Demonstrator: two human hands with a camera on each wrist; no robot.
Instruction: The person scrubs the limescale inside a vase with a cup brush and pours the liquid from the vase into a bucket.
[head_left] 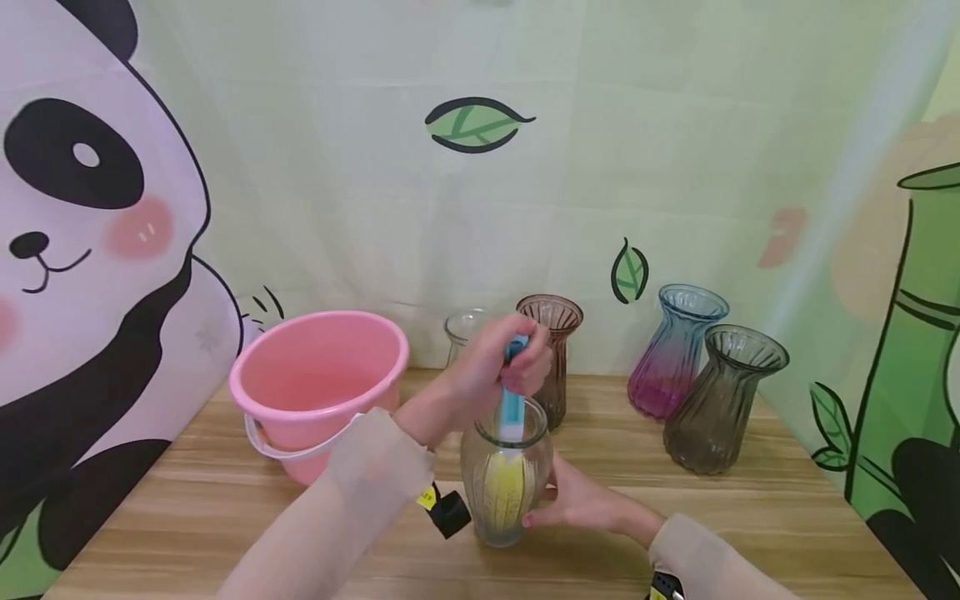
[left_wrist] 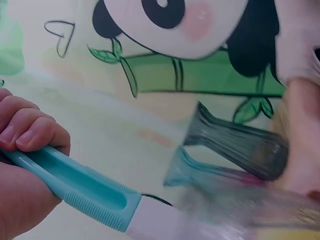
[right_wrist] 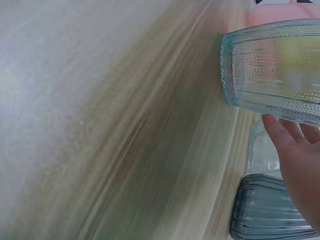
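Left fingers (left_wrist: 39,125) grip a yellow-headed turquoise brush (head_left: 513,410) inside a clear, ribbed vase (right_wrist: 257,70) right fingers (right_wrist: 278,131) hold.

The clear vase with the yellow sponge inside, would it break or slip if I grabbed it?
The clear vase looks like glass, so it could break if dropped. Its bumpy-looking sides might make it less slippery.

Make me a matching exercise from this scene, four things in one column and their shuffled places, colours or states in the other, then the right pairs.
1. Bucket
2. Sponge brush
3. Right hand
4. Smoky gray vase

A. Gripped by the left hand
B. In front of the blue-and-purple vase
C. Pink
D. Holding the front clear vase

Pairs: 1-C, 2-A, 3-D, 4-B
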